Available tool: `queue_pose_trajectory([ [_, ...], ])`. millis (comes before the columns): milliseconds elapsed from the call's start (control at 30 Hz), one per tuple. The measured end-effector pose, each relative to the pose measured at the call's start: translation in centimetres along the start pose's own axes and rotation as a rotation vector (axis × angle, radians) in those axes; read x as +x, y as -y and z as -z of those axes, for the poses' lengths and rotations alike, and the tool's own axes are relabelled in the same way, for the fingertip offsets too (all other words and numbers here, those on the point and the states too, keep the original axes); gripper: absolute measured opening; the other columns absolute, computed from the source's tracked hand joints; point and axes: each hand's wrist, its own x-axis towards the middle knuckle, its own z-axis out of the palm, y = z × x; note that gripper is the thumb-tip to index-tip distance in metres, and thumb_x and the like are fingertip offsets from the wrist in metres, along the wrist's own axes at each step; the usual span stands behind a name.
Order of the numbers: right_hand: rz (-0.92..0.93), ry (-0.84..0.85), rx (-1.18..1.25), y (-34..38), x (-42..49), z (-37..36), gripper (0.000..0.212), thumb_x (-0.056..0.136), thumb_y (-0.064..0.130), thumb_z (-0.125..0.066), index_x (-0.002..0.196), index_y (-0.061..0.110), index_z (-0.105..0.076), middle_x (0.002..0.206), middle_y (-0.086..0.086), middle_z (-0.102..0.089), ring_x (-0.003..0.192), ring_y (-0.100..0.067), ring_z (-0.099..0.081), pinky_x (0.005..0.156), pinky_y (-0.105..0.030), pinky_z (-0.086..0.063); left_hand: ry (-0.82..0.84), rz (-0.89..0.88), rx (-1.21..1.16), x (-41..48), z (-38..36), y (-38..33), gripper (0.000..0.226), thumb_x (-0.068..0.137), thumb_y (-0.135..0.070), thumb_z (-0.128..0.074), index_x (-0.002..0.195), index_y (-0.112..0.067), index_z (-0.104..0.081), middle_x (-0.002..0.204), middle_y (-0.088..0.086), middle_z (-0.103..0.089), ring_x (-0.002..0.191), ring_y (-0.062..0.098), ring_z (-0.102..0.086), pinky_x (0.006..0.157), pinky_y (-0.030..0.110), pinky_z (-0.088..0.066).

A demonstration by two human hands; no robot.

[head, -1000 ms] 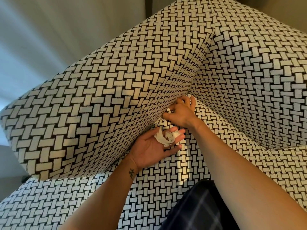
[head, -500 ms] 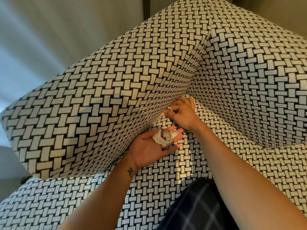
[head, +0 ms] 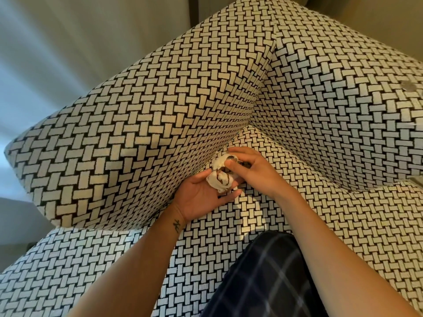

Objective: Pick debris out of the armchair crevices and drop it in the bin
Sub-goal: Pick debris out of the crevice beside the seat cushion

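The person leans over the armchair, both hands down where the armrest meets the seat cushion. The left hand lies palm up just beside that crevice, its fingers nearly straight and relaxed, serving as a tray. A wad of crumpled tissue, white with dark smears, rests on them with the thumb lying against it.

The right hand is curled over the top, thumb and forefinger pinching a second scrap of tissue. That scrap sits right at the mouth of the crevice, touching the wad below. Whether its far end is free of the gap I cannot tell.

This stuff looks feather-light, soft and easily torn, so a hard tug on a snagged corner would likely leave shreds behind. I'd take the scrap by its bunched middle, not a loose edge, and ease it out along the seam. The pile on the open palm has nothing holding it down. Before the walk to the bin, which is nowhere in sight from here, closing those fingers round the lot would seem wise. Otherwise a piece could drift onto the cushion or the plaid trouser leg below.
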Motion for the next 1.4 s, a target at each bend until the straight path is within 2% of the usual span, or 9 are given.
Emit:
queue_pose_trajectory([
  [133,0.015,0.07,-0.024,0.5,-1.7,-0.9,0.031,0.091,0.04,-0.072,0.122,0.039,-0.07,0.141,0.024,-0.047,0.138,-0.001,-0.032,0.12,-0.042,-0.032,-0.017,0.018,-0.013,0.1,0.1,0.0,0.05,0.108,-0.035,-0.035,0.147,-0.007,-0.049,0.146,0.023,-0.051,0.136,0.036,-0.047,0.115,0.057,-0.036],
  [267,0.129,0.102,-0.297,0.6,-1.9,-1.9,0.036,0.094,0.031,-0.069,0.128,0.041,-0.066,0.152,0.016,-0.038,0.143,-0.012,-0.02,0.122,-0.045,-0.019,-0.005,-0.009,-0.034,0.4,0.3,0.0,0.059,0.104,-0.041,-0.043,0.156,-0.014,-0.036,0.141,0.02,-0.055,0.129,0.033,-0.056,0.112,0.049,-0.041],
  [533,0.096,0.085,-0.255,0.7,-2.0,-2.5,0.053,0.093,0.017,-0.068,0.143,0.03,-0.055,0.154,0.012,-0.041,0.142,-0.012,-0.022,0.123,-0.038,-0.017,0.012,0.003,-0.072,0.4,0.6,0.0,0.047,0.098,-0.028,-0.057,0.132,0.004,-0.062,0.131,0.026,-0.062,0.12,0.036,-0.064,0.108,0.047,-0.049],
  [733,0.259,-0.102,-0.353,0.6,-2.2,-2.0,0.048,0.081,0.017,-0.078,0.127,0.025,-0.065,0.13,0.007,-0.052,0.121,-0.005,-0.035,0.102,-0.016,-0.028,0.038,-0.01,-0.05,0.4,0.8,0.0,0.075,0.091,-0.018,-0.069,0.155,-0.004,-0.034,0.142,0.024,-0.053,0.13,0.032,-0.054,0.12,0.045,-0.032],
  [900,0.306,-0.109,-0.422,0.6,-2.2,-2.0,0.022,0.083,0.024,-0.078,0.098,0.023,-0.062,0.112,0.006,-0.055,0.11,-0.013,-0.049,0.094,-0.035,-0.047,0.049,0.003,-0.021,0.2,0.3,-0.2,0.062,0.085,-0.016,-0.078,0.14,-0.002,-0.054,0.133,0.021,-0.061,0.119,0.031,-0.063,0.104,0.045,-0.049],
  [1133,0.261,-0.074,-0.587,1.1,-3.2,-1.7,0.02,0.093,0.035,-0.067,0.096,0.021,-0.054,0.1,0.005,-0.05,0.096,-0.011,-0.046,0.083,-0.034,-0.048,-0.032,0.022,-0.119,-0.3,-1.4,0.1,0.04,0.095,-0.013,-0.056,0.127,0.009,-0.064,0.132,0.027,-0.063,0.118,0.038,-0.066,0.103,0.052,-0.052],
  [1233,0.334,-0.074,-0.755,1.6,-4.0,-1.6,0.023,0.098,0.04,-0.058,0.104,0.018,-0.058,0.102,0.005,-0.05,0.095,-0.011,-0.046,0.082,-0.03,-0.046,-0.115,0.003,-0.047,-0.9,-2.5,0.2,0.039,0.098,-0.018,-0.048,0.123,0.008,-0.066,0.119,0.023,-0.069,0.108,0.03,-0.069,0.1,0.043,-0.056],
  [1333,0.397,-0.108,-0.858,2.0,-4.9,-1.5,0.03,0.1,0.043,-0.054,0.112,0.017,-0.064,0.105,0.003,-0.057,0.101,-0.014,-0.052,0.088,-0.034,-0.05,-0.16,0.025,-0.099,-1.6,-3.2,0.4,0.04,0.102,-0.019,-0.047,0.133,0.005,-0.055,0.113,0.022,-0.068,0.101,0.023,-0.063,0.11,0.032,-0.043],
  [1400,0.39,-0.131,-0.867,2.4,-5.6,-1.3,0.032,0.099,0.043,-0.055,0.113,0.017,-0.067,0.106,0.003,-0.059,0.102,-0.015,-0.053,0.09,-0.035,-0.05,-0.166,0.037,-0.109,-2.1,-4.0,0.6,0.04,0.104,-0.019,-0.046,0.136,0.004,-0.052,0.11,0.022,-0.067,0.089,0.025,-0.068,0.102,0.033,-0.047],
])
